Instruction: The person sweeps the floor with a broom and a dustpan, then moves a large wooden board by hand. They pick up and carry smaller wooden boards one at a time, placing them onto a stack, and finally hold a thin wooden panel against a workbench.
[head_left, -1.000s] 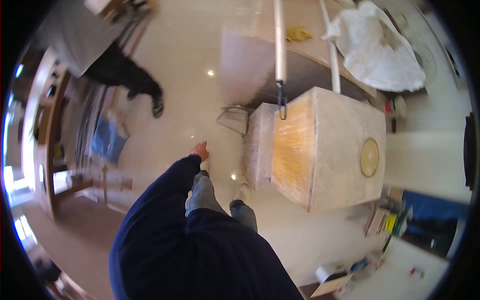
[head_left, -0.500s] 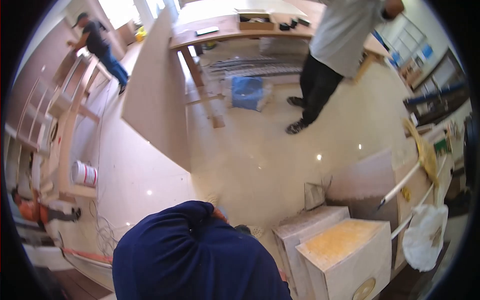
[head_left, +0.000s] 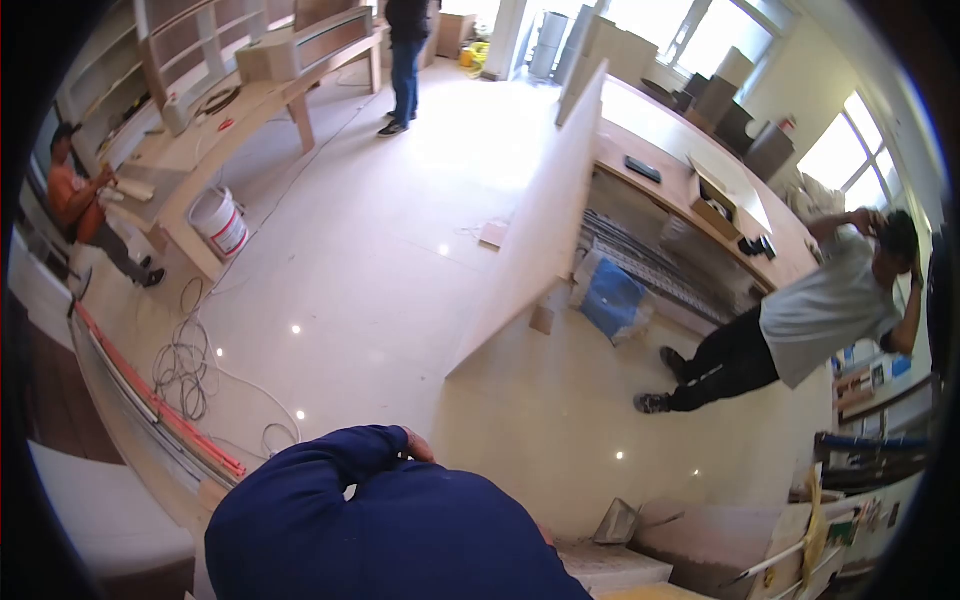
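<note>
My left hand (head_left: 419, 447) shows only in part, past the cuff of the dark blue sleeve (head_left: 300, 490) and close against my torso. Its fingers are mostly hidden, and I cannot make out anything held. Of my right hand (head_left: 546, 535), just a sliver of skin peeks out at the right side of the dark blue top. Nearest to that side is a pale box-like block (head_left: 610, 565) at the bottom edge, with a small grey metal-looking piece (head_left: 618, 522) behind it.
A large upright board (head_left: 540, 230) leans by a long workbench (head_left: 690, 200). A person in a grey shirt (head_left: 825, 315) stands right; two others are at the left. A white bucket (head_left: 218, 222), coiled cables (head_left: 185, 370) and red strips (head_left: 160, 400) lie leftward.
My view has swung left, so the board, bench and grey-shirted person sit further right and the blocks drop toward the bottom edge. That person's arms are now raised to the head.
</note>
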